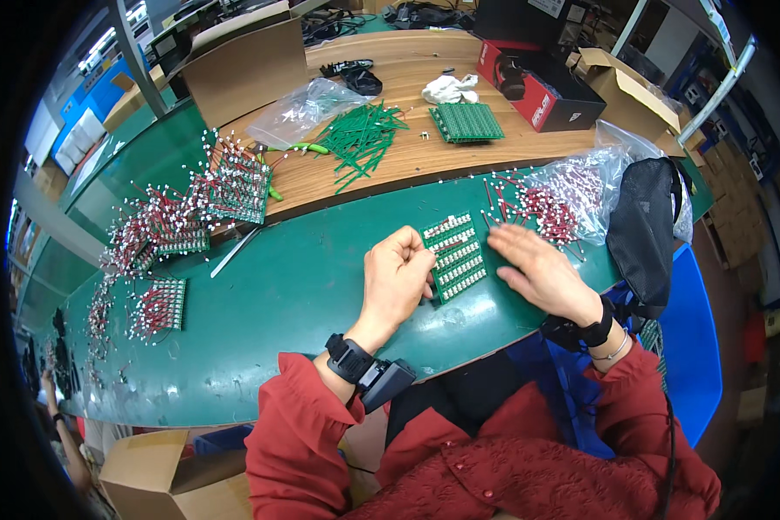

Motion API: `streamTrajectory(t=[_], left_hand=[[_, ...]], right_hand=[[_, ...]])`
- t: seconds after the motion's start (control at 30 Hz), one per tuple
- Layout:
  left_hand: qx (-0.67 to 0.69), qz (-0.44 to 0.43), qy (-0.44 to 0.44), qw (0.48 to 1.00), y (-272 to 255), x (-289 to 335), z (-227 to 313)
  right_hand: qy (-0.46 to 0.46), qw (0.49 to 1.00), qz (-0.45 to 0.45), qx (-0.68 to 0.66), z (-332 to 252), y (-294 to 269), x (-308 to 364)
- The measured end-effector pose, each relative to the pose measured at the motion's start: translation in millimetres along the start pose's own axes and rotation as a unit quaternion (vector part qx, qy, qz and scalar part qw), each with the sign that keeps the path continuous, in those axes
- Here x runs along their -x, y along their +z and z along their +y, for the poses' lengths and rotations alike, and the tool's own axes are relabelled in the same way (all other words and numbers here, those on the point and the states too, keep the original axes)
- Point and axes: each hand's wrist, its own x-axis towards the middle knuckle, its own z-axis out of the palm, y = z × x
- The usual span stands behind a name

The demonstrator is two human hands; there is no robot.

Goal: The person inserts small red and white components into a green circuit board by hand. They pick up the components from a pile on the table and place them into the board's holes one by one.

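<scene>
My left hand [395, 276] pinches the left edge of a green circuit board panel [457, 264] with rows of small white connectors. The panel is tilted a little above the green tabletop. My right hand [542, 269] is just right of the panel, fingers stretched out and slightly blurred, with nothing visible in it. Beyond its fingertips lies a loose pile of short red wires with white plugs [548, 212], partly in a clear plastic bag [614, 160].
At the left stand circuit boards bristling with red wires [160, 227], near metal tweezers [232, 253]. On the wooden shelf lie green strips [362, 139], stacked green boards [466, 121] and a red-black box [537, 91]. A black bag [641, 234] hangs at the right edge, above a blue chair [698, 321].
</scene>
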Motion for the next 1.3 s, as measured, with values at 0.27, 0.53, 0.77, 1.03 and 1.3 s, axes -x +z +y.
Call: streamTrajectory(t=[0.27,0.53,0.77,1.03,1.3], left_hand=[[-0.146,-0.075,-0.041,0.986,9,6,3],[-0.095,-0.080,-0.058,0.991,15,9,4],[-0.081,-0.084,-0.056,0.992,16,10,2],[-0.082,-0.086,-0.055,0.991,15,11,2],[-0.091,-0.100,-0.058,0.989,15,9,2]], right_hand=[[0.024,0.996,0.085,-0.020,23,-27,27],[0.186,0.978,0.030,-0.084,14,-13,16],[0.159,0.986,-0.024,0.049,16,-10,1],[0.182,0.980,-0.050,0.065,9,-11,-4],[0.156,0.977,-0.071,0.126,16,-8,0]])
